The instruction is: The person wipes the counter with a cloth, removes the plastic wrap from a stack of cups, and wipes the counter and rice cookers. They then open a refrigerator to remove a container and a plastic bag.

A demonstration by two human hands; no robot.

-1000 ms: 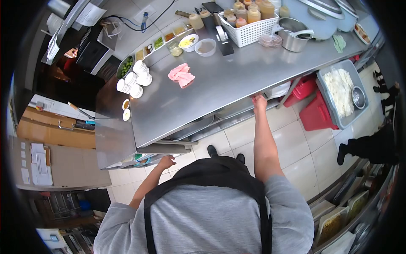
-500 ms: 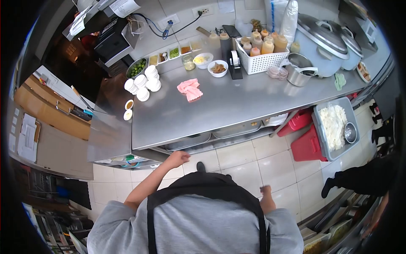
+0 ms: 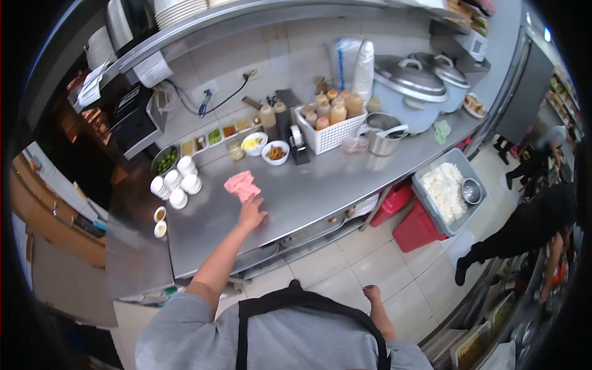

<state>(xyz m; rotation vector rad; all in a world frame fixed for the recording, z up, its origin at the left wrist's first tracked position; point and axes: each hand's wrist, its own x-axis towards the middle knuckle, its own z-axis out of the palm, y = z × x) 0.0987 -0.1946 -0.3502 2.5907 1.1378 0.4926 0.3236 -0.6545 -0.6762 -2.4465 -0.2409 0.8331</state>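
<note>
Long stainless-steel kitchen worktop (image 3: 290,206), set against a pale tiled wall

Crumpled pink cloth (image 3: 242,184): lying on the left half of the worktop, nearest thing to the left hand (image 3: 251,214)

The left hand: stretched out over the worktop, open, fingers spread, fingertips at the near edge of the pink cloth; whether they touch it cannot be told

Right hand (image 3: 372,292): low beside the person's body, over the pale tiled floor (image 3: 336,276), fingers curled; whether it grips anything cannot be told

Left of the pink cloth: several stacks of small round white cups (image 3: 178,198)

Behind it: round white bowl with yellow contents (image 3: 253,153); round white bowl with brown contents (image 3: 275,163), just beside the first

Further right: white perforated plastic basket (image 3: 338,135) filled with squeeze bottles (image 3: 338,113); round steel pot (image 3: 385,145); crumpled light-green cloth (image 3: 441,131)

Right of the worktop's front edge: grey rectangular plastic tub (image 3: 453,230) holding a white mass and a round metal bowl (image 3: 472,191); red plastic container (image 3: 416,229) next to it
</note>
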